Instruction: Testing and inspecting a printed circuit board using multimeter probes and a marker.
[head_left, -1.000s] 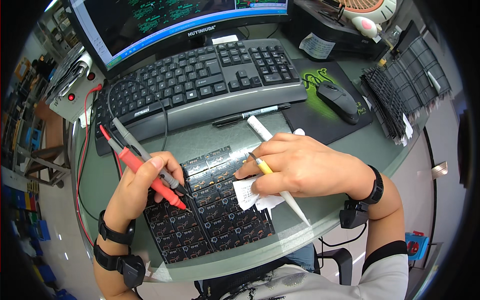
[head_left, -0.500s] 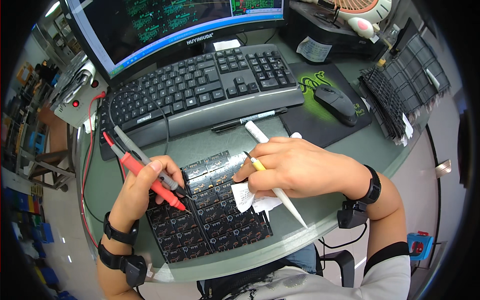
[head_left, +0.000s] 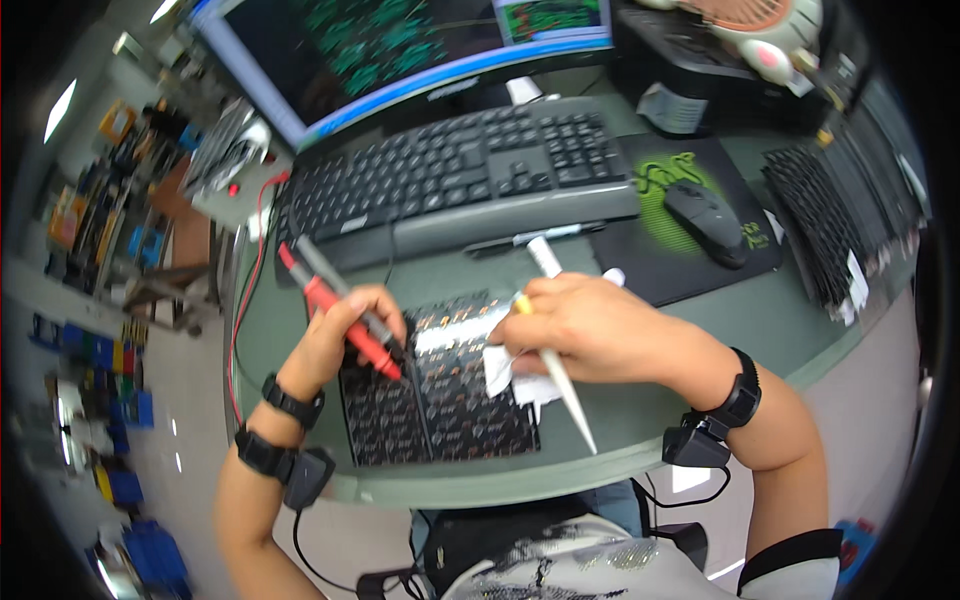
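My left hand (head_left: 322, 350) is closed around two test probes, a red probe (head_left: 372, 350) and a grey probe (head_left: 322, 268) with a black front end. Their front ends are over the left part of a black panel of circuit boards (head_left: 440, 420); blur hides whether the tips touch it. In my right hand (head_left: 605, 325) is a slim white pen-like tool (head_left: 570, 402) with a yellow collar, its tapered tail pointing toward me. Beneath that hand, white paper pieces (head_left: 497, 370) lie over the panel's right side. The fingers partly cover the tool's front end.
Behind the panel are a black keyboard (head_left: 470, 165), a pen (head_left: 535, 238) and a monitor (head_left: 400, 45). A mouse (head_left: 705, 220) rests on a mouse pad (head_left: 655, 270) at right, beside dark stacked racks (head_left: 815, 225). The red probe lead (head_left: 258, 270) runs along the left edge.
The view has shifted and blurred, so the whole desk appears farther right. Both hands keep hold of the same tools, with little visible movement over the panel.
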